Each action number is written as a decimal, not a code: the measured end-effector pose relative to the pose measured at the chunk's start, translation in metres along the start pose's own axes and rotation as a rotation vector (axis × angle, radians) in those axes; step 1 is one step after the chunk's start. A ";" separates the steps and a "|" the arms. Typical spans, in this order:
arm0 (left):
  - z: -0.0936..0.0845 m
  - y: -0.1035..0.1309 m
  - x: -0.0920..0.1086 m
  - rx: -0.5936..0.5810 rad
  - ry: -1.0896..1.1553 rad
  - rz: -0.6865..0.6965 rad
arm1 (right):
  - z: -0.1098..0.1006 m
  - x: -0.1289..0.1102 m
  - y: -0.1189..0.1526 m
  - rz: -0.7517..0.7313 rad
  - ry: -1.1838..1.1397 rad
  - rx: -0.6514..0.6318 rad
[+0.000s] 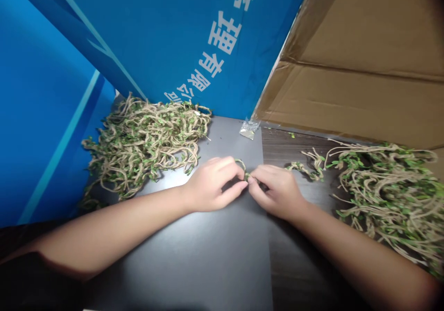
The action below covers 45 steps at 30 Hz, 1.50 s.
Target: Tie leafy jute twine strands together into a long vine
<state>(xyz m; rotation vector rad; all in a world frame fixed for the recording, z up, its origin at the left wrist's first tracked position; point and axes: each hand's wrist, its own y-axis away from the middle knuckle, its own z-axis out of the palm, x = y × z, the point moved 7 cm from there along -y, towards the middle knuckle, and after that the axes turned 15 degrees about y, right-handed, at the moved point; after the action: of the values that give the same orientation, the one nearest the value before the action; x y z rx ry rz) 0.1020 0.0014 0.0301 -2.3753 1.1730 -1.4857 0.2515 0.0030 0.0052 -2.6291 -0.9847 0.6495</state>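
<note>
Between my two hands is a short piece of twine with green leaves point(242, 164), looped up a little above the grey mat. My left hand point(215, 184) pinches it from the left, thumb and fingers closed. From the right, my right hand point(276, 188) pinches the same twine, its fingertips almost touching those of the left. Most of the strand is hidden by the fingers. A separate leafy twine piece point(308, 168) lies on the dark wood just beyond my right hand.
At the back left is a heap of leafy twine pieces point(149, 140). Another leafy twine heap point(391, 195), with long loose ends, lies on the right. A blue printed panel point(166, 33) and a cardboard sheet point(367, 94) wall off the back. Clear tape point(249, 130) sits at their corner.
</note>
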 end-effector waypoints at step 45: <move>0.010 0.001 -0.012 -0.105 -0.070 -0.035 | -0.013 -0.020 0.003 -0.199 0.284 0.178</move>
<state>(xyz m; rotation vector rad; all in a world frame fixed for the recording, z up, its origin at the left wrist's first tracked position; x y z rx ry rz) 0.1064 0.0053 0.0158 -2.5066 1.2283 -1.3703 0.2455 -0.0135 0.0216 -2.3468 -1.0306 0.2922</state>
